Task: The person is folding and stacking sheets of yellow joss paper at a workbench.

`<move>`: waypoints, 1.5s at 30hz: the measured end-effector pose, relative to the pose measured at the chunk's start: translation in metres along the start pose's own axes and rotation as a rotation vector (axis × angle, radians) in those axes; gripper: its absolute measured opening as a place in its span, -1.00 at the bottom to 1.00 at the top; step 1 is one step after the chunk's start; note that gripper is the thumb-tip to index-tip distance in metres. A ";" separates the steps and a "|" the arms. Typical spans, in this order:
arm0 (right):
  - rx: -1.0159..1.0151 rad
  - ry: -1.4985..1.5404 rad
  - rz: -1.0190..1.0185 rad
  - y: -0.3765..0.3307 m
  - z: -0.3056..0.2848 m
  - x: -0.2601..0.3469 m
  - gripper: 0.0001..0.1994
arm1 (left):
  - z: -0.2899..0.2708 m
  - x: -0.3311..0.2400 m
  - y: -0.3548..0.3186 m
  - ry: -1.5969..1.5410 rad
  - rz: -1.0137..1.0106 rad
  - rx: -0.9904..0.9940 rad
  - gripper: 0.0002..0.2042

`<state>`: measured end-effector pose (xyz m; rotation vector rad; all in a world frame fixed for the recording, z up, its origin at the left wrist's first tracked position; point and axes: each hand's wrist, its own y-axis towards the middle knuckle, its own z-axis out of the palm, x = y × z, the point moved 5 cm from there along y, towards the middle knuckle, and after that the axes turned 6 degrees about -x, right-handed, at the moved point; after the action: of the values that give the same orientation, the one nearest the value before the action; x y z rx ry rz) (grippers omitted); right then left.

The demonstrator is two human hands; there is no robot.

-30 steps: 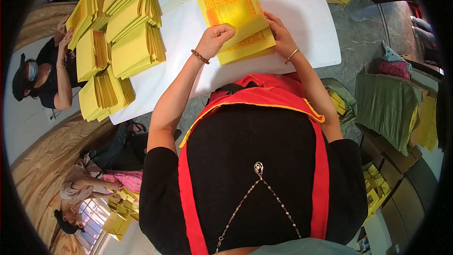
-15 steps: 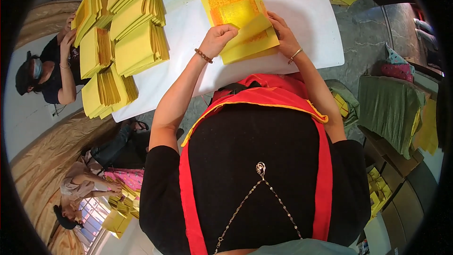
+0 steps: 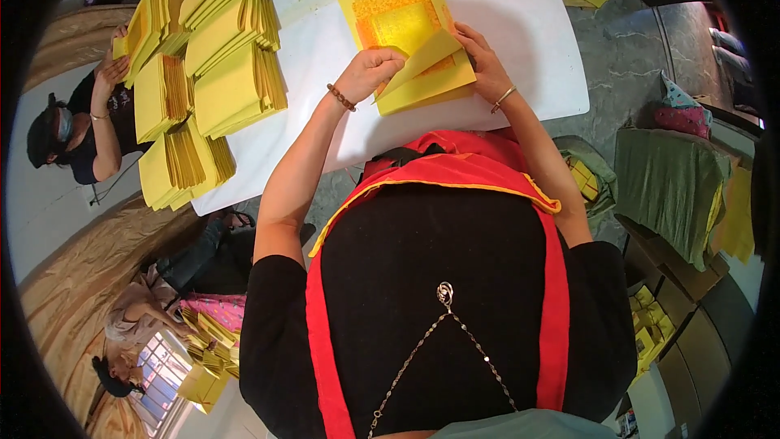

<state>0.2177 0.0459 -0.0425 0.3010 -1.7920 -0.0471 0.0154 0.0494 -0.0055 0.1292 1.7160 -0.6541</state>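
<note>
Yellow paper sheets (image 3: 445, 84) lie stacked on the white table in front of me, their upper face bearing an orange print around a bright yellow square. The near part of the top sheet is folded up at a slant. My left hand (image 3: 370, 76) is closed at the left end of this fold, pinching the paper. At the right edge, my right hand (image 3: 486, 63) grips the sheets, fingers on top near the fold's raised corner; its thumb is hidden.
Bundles of folded yellow paper (image 3: 236, 85) stand in rows on the left of the white table (image 3: 325, 142). Beyond them a person (image 3: 85, 130) handles paper; another person (image 3: 134, 317) sits lower left. A green cloth-covered pile (image 3: 670, 179) stands at the right.
Both hands keep their hold on the paper, and the folded flap stands slightly more raised. The whole view has shifted a little. The co-worker's hand at the left has moved slightly.
</note>
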 end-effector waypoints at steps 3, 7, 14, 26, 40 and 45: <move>-0.003 -0.008 -0.006 0.001 0.000 0.001 -0.48 | -0.003 0.002 0.001 0.040 -0.004 0.013 -0.80; -0.015 -0.001 -0.009 -0.001 0.000 0.004 -0.49 | 0.000 -0.001 -0.001 0.025 0.009 0.049 -0.80; -0.059 -0.150 -0.095 0.000 0.000 0.007 -0.50 | 0.017 -0.014 -0.014 -0.012 0.087 -0.071 -0.74; -0.232 0.395 0.278 -0.005 -0.014 -0.002 -0.63 | 0.038 -0.021 -0.022 0.974 0.784 -0.166 -0.53; -0.268 0.429 0.333 -0.025 -0.024 -0.002 -0.68 | 0.043 -0.030 -0.028 1.039 0.717 -0.156 -0.57; -0.246 0.420 0.342 -0.027 -0.021 -0.002 -0.69 | 0.036 -0.029 -0.026 0.946 0.802 -0.165 -0.67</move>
<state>0.2436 0.0227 -0.0447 -0.1659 -1.3802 0.0360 0.0433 0.0175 0.0266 1.0828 2.3420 0.2150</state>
